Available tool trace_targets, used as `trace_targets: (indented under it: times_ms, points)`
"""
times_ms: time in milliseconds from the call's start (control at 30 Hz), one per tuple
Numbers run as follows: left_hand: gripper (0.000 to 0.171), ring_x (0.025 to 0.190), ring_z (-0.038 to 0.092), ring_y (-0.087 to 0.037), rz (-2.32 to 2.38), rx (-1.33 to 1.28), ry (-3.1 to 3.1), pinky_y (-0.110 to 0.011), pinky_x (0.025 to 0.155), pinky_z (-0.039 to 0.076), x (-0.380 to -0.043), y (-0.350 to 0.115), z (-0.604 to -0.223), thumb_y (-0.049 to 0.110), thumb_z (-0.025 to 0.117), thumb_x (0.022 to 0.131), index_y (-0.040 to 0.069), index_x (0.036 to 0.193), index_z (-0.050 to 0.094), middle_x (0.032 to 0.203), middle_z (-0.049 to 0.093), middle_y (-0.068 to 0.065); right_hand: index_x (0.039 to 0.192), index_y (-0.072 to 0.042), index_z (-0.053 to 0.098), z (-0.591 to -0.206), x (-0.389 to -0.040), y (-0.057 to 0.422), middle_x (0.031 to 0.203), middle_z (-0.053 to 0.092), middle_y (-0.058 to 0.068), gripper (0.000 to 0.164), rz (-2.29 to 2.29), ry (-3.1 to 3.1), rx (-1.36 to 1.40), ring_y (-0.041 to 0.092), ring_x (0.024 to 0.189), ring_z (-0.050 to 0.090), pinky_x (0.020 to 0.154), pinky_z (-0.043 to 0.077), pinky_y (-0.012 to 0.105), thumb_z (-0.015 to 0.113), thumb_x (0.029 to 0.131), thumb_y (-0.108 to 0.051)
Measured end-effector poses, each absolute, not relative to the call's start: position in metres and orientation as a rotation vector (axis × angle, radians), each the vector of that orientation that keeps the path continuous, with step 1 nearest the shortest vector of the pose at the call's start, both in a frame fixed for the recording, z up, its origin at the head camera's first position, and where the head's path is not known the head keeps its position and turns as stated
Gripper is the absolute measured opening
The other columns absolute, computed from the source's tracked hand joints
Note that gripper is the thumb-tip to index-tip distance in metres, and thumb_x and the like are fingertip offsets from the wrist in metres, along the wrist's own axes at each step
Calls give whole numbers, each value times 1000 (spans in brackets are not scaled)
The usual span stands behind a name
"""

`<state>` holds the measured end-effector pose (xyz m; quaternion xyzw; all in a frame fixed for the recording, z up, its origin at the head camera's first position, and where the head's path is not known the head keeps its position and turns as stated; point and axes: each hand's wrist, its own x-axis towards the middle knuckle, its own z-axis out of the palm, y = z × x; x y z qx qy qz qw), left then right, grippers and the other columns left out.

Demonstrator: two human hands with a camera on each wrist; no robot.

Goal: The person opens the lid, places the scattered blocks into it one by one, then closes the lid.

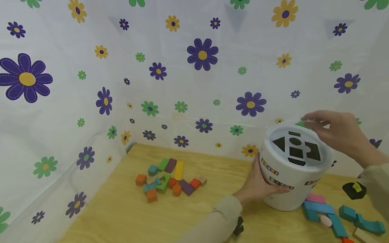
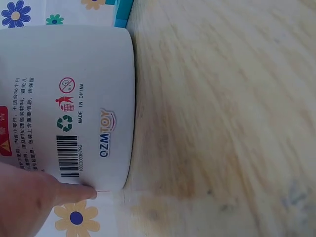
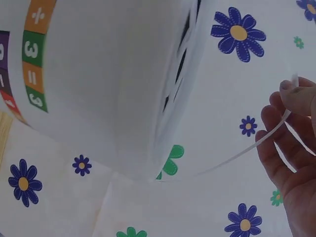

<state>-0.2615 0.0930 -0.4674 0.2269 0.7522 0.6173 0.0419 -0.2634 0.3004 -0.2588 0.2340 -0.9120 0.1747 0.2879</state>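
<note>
A white bucket [image 1: 290, 199] stands on the wooden table at the right, its top facing up toward the head view. Dark cut-out holes of several shapes show in its lid [image 1: 281, 156]. My left hand [image 1: 253, 185] grips the bucket's left side, thumb across the front and fingers along the side. Above the lid's far right rim is my right hand [image 1: 340, 130]. In the right wrist view, a thin white handle [image 3: 247, 147] curves out from the bucket's rim, pinched between that hand's thumb and fingers.
On the table's left part lies a loose group of coloured blocks, among them a yellow block [image 1: 179, 170]. More blocks, such as a blue block [image 1: 319, 207], lie right of the bucket. A flowered sheet [image 1: 194, 81] hangs behind the table [image 1: 121, 209].
</note>
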Motion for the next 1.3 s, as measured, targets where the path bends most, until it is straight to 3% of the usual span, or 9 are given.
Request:
trace_targets:
  times_ms: [33,133,233,367,600,900,1300]
  points:
    - [126,132,41,0,1919,720,2273,-33,117,42,-261,92,-468,34,90,77,47,158,-6,152,30,17,102,-5,78,-257,-262,298,99,78,17,18,492,-2433,637,15,79,74,68,39,-4,78,85,3]
    - [125,132,44,0,2013,837,2182,-30,118,40,-262,87,-468,24,91,77,49,157,-2,150,34,17,99,-7,79,-249,-256,288,97,79,14,17,553,-2429,669,-15,78,62,70,39,-6,79,84,2]
    - [125,134,47,-3,2087,1004,2098,-29,119,40,-263,80,-466,14,91,75,45,158,3,150,38,16,100,-8,79,-242,-251,277,98,79,13,17,596,-2422,710,-26,82,52,71,41,-6,78,85,1]
    - [125,136,46,-5,2082,1087,2085,-31,121,39,-259,62,-459,12,91,74,43,159,4,151,39,14,102,-8,79,-234,-247,264,99,79,13,19,644,-2396,754,-27,84,53,73,43,-5,78,86,1]
    - [133,138,38,-6,1939,893,2254,-38,121,36,-233,14,-447,27,93,72,50,158,-6,155,28,15,104,-6,79,-230,-235,241,102,79,17,16,853,-2424,681,-21,81,62,70,50,2,76,89,-1]
    - [127,145,41,-8,1970,874,2117,-38,123,35,-203,-38,-447,40,91,75,48,160,-3,161,32,20,102,-10,79,-235,-212,209,100,79,12,12,972,-2447,682,-15,84,65,73,53,5,74,92,-5]
    - [127,148,38,-13,1951,776,2242,-56,122,33,-187,-63,-455,32,93,72,46,161,4,163,29,20,98,-13,79,-242,-202,192,91,77,2,12,998,-2461,805,-1,82,70,78,55,7,77,90,-5]
